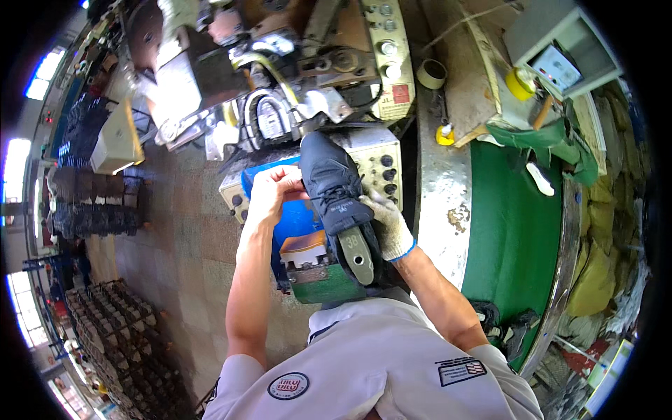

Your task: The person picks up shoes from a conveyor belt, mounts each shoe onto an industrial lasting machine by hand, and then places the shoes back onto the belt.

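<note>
A black lace-up shoe (330, 178) is tilted in front of me, its toe pointing away toward the machine. A grey-green shoe last (355, 257) with a round hole fills it and sticks out at the ankle opening. Along the shoe's right side, my right hand (387, 222), in a whitish knitted glove with a blue cuff, grips it; the fingers underneath are hidden. My bare left hand (278, 190) is closed, pinching at the shoe's left edge with thumb and fingers. Just beyond the toe stands the metal head of a shoe-making machine (273, 115).
Control panels with knobs (381, 171) flank the machine, above a blue cover (290, 222). At the right runs a green-topped bench (514, 245) with a metal edge, tape rolls and a grey box (560, 45). Racks of dark shoes (115, 329) stand at the left.
</note>
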A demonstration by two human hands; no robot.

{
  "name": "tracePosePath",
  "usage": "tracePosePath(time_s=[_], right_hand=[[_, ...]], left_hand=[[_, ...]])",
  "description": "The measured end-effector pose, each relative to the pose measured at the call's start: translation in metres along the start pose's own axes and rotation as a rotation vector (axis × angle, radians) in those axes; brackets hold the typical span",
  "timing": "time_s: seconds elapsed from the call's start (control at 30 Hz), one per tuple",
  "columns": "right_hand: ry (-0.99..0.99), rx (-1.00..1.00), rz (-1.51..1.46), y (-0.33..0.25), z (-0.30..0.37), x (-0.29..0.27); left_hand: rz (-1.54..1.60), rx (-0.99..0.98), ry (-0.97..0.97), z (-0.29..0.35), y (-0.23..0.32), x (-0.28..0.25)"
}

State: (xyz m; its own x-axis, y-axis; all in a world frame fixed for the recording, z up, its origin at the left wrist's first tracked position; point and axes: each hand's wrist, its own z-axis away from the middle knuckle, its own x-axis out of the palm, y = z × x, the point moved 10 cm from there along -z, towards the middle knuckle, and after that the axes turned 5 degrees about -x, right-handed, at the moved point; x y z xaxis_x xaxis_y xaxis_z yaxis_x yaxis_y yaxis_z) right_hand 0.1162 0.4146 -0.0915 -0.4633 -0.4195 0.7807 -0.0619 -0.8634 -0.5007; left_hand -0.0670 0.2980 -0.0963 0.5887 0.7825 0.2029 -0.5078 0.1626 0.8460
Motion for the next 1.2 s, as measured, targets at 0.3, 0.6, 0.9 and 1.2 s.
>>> tracePosePath(time_s=[0.3, 0.6, 0.9, 1.2], right_hand=[[-0.034, -0.211, 0.160, 0.014, -0.070, 0.069], [-0.050, -0.310, -0.068, 0.031, -0.129, 0.092], [0.119, -0.359, 0.164, 0.040, -0.134, 0.072], [0.193, -0.417, 0.251, 0.042, -0.141, 0.062]], left_hand=[[0.129, 0.273, 0.384, 0.006, 0.054, -0.073], [0.297, 0.412, 0.411, -0.003, 0.074, -0.089], [0.492, -0.097, 0.130, -0.002, -0.006, -0.040], [0.480, -0.047, 0.112, -0.017, -0.014, -0.048]])
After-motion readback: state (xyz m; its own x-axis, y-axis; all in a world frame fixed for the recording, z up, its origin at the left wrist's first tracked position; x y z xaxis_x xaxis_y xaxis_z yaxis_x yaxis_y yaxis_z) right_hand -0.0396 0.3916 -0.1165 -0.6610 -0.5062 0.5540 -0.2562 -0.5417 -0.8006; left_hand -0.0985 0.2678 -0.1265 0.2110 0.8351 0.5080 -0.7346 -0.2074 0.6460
